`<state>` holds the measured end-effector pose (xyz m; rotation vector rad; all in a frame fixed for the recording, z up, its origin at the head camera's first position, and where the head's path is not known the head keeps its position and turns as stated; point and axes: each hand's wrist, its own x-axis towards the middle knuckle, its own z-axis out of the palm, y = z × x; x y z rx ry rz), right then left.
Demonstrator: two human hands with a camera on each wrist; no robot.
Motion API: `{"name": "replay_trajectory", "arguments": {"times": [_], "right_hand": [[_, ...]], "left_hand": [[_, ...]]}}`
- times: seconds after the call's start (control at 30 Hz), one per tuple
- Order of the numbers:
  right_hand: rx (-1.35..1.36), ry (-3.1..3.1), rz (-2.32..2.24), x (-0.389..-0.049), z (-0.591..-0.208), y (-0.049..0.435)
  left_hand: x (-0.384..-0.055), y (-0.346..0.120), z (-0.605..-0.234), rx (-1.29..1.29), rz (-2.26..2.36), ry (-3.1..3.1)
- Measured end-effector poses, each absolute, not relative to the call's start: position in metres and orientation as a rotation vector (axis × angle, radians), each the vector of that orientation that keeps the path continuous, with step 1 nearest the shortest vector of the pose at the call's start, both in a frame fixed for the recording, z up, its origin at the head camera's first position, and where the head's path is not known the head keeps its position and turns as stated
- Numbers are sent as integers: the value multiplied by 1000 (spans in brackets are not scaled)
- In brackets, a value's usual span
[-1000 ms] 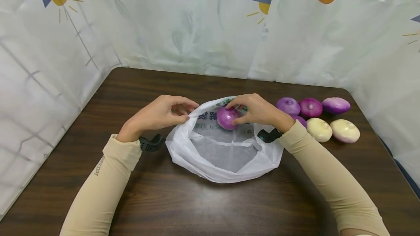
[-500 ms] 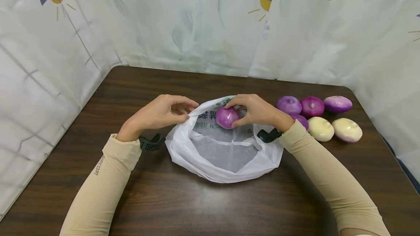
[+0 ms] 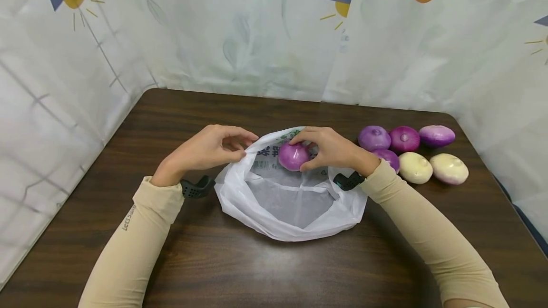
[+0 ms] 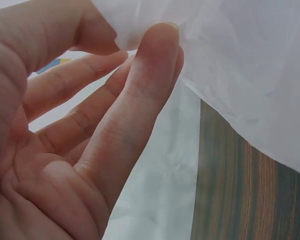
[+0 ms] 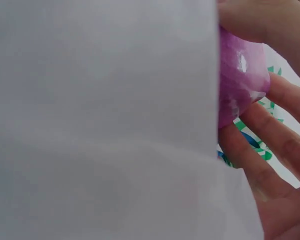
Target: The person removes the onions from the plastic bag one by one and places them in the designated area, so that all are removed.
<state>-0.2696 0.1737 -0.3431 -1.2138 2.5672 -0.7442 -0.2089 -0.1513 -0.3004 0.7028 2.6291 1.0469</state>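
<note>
A white plastic bag (image 3: pixel 287 228) with printed lettering lies on the table, its mouth spread wide. My left hand (image 3: pixel 205 149) pinches the left edge of the bag's mouth between thumb and fingers; the left wrist view shows the thin film (image 4: pixel 240 65) at the fingertips. Over the opening, my right hand (image 3: pixel 336 149) holds a shiny purple onion (image 3: pixel 293 157) by its right side. In the right wrist view the bag's wall (image 5: pixel 105 120) hides part of that onion (image 5: pixel 242 75), with thumb and fingers around it.
Several more onions stand at the right of the brown table (image 3: pixel 274 274): purple ones, such as the dark one (image 3: pixel 404 139), and pale ones, such as the near right one (image 3: pixel 449 169). A patterned white sheet (image 3: pixel 265 37) hangs behind the table.
The right hand and its onion have shifted slightly left over the bag's mouth. The left hand keeps its pinch on the bag's edge, nearly still.
</note>
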Motion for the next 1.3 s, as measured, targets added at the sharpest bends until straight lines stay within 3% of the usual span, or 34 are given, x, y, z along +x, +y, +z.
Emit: {"name": "replay_trajectory", "arguments": {"times": [1.3], "right_hand": [[-1357,2564,-895,-241,-316,199]], "left_hand": [[-208,-152,-299,713,1028,2651]]}}
